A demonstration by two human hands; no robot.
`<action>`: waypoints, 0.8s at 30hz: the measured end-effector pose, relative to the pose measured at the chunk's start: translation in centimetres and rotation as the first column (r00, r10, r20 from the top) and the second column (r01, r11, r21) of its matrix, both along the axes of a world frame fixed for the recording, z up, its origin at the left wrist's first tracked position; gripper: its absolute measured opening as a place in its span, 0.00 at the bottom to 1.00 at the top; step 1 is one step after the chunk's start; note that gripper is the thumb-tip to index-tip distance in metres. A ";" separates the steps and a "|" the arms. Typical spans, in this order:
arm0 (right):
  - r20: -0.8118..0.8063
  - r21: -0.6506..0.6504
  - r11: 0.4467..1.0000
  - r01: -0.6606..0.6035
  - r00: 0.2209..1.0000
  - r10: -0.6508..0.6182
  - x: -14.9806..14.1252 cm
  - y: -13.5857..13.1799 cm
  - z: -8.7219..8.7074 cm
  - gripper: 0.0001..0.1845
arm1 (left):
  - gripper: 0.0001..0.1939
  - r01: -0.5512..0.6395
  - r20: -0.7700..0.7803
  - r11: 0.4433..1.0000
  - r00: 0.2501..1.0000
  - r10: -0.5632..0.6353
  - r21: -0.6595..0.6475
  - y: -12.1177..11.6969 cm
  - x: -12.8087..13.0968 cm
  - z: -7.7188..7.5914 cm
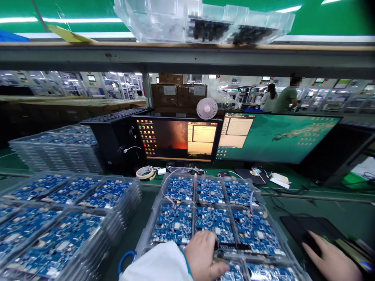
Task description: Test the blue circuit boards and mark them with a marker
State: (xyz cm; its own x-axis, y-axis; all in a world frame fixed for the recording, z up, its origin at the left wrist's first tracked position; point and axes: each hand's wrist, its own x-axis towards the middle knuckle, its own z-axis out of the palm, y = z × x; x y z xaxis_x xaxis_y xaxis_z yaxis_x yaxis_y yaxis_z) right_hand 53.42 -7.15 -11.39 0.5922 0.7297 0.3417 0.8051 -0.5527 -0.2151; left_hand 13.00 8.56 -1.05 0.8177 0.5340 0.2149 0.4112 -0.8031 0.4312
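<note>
Tray, lower centre. Clear tray (pixel 147 232) with blue circuit boards (pixel 215 222) in its compartments. Judgement: keep it flat and steady, touch boards by their edges, and hold the white sleeve (pixel 158 263) off the components. Pale cables (pixel 251 199) run onto the boards; best left slack so no plug is tugged.

Left hand (pixel 202 253), bottom centre: fingers curled narrow over the boards, beside a dark strip (pixel 236 246); cannot tell whether it is gripped. Light pressure advised.

Right hand (pixel 334 257), lower right: thumb and forefinger apart around a dark mouse (pixel 312 242) by the black pad (pixel 293 226); firmness of hold cannot be told. A relaxed wrist would serve.

Surroundings. Room: wide equipment hall, two people (pixel 286 97) at upper right. Shelf (pixel 175 58) spans the top, bearing a clear bin (pixel 164 23). Green bench (pixel 129 230) below; stacked trays (pixel 117 230) at left. Two lit monitors (pixel 175 142) mid-frame, black computer case (pixel 114 144) to their left. Fan (pixel 206 108) above the left screen; tape roll (pixel 146 177) below it.
</note>
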 end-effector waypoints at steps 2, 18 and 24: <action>-0.023 -0.016 0.998 -0.061 0.998 0.061 -2.3 0.9 3.5 0.30 | 0.41 0.005 0.018 1.000 1.000 -0.005 0.001 0.0 0.0 -0.1; -0.458 0.209 0.623 -0.753 0.488 0.743 -26.3 9.2 13.8 0.09 | 0.42 -0.072 0.268 0.995 0.962 0.052 0.065 0.0 0.1 -1.4; -0.545 0.329 0.685 -0.651 0.461 0.700 -25.7 9.1 12.5 0.14 | 0.41 0.007 0.310 0.998 0.951 -0.026 0.062 0.4 -0.1 -0.7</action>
State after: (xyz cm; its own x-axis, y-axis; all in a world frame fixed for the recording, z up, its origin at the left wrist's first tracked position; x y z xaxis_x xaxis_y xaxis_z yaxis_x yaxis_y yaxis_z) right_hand 27.77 2.00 1.12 0.0046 0.9836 0.1805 0.6013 0.1415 -0.7864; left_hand 12.87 9.00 -1.72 0.7143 0.4997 0.4900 0.2513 -0.8366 0.4867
